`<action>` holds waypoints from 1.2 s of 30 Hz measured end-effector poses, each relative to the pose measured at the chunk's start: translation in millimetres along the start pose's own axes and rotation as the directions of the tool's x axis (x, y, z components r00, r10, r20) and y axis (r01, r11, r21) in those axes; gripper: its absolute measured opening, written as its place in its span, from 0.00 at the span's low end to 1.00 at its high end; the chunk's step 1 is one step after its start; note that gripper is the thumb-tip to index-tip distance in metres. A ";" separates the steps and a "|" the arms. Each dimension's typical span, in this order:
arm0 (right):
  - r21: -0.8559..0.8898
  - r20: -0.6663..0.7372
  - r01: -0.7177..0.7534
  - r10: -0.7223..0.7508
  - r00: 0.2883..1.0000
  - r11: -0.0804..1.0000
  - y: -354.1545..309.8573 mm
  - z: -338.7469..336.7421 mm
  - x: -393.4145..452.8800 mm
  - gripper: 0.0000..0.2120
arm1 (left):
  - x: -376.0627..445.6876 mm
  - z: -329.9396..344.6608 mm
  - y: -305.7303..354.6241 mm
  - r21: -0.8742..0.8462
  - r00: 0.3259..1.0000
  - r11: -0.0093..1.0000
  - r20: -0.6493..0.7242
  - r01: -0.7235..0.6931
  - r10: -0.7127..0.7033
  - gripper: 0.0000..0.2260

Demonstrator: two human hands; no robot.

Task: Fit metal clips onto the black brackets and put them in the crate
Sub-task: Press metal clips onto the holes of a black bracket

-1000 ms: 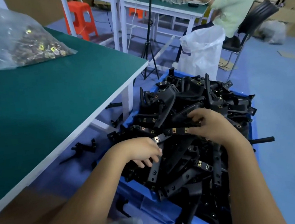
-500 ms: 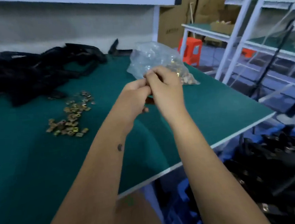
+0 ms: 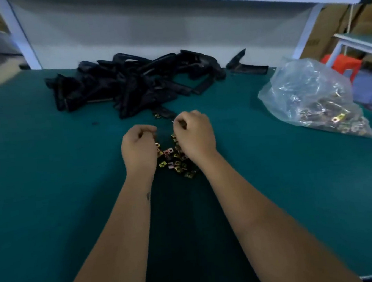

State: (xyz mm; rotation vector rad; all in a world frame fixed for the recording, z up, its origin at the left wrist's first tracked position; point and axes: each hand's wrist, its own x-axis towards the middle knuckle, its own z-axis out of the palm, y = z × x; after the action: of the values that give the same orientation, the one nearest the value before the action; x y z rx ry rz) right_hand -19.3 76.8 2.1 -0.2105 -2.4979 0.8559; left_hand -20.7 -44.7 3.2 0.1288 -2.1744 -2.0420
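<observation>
Metal clips [image 3: 326,115] fill the clear bag [image 3: 306,89]; curled left hand [image 3: 139,148] and right hand [image 3: 194,133] hover over loose clips [image 3: 173,158], grip unclear.

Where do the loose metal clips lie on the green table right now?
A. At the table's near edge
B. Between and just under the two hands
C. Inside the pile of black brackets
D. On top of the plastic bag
B: the loose metal clips sit on the green table between the left hand and right hand, nearer than the black brackets.
</observation>
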 end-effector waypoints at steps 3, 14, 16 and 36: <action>-0.158 0.027 0.048 -0.045 0.999 0.986 10.4 7.6 18.9 0.11 | 15.3 5.1 -1.8 0.032 0.996 0.999 -0.079 -0.028 0.030 0.13; -0.277 0.163 0.229 -0.189 0.968 0.933 -14.0 40.1 96.0 0.25 | 42.8 23.6 -8.6 0.194 0.999 0.981 -0.041 0.020 -0.012 0.12; -0.277 0.219 0.245 -0.187 0.958 0.929 -22.5 50.4 107.0 0.24 | 45.7 23.7 -7.9 0.164 0.998 0.985 -0.062 0.043 -0.034 0.11; 0.993 0.008 -0.066 0.518 0.855 0.094 -18.7 -9.1 37.3 0.08 | 33.3 24.4 2.2 0.046 0.987 0.997 0.153 -0.062 0.054 0.11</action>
State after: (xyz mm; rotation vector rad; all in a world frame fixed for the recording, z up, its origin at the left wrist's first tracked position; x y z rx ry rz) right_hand -47.0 77.9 34.5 -0.3676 -1.0425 2.2262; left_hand -57.6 -26.2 5.8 -0.0857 -2.2894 -2.0269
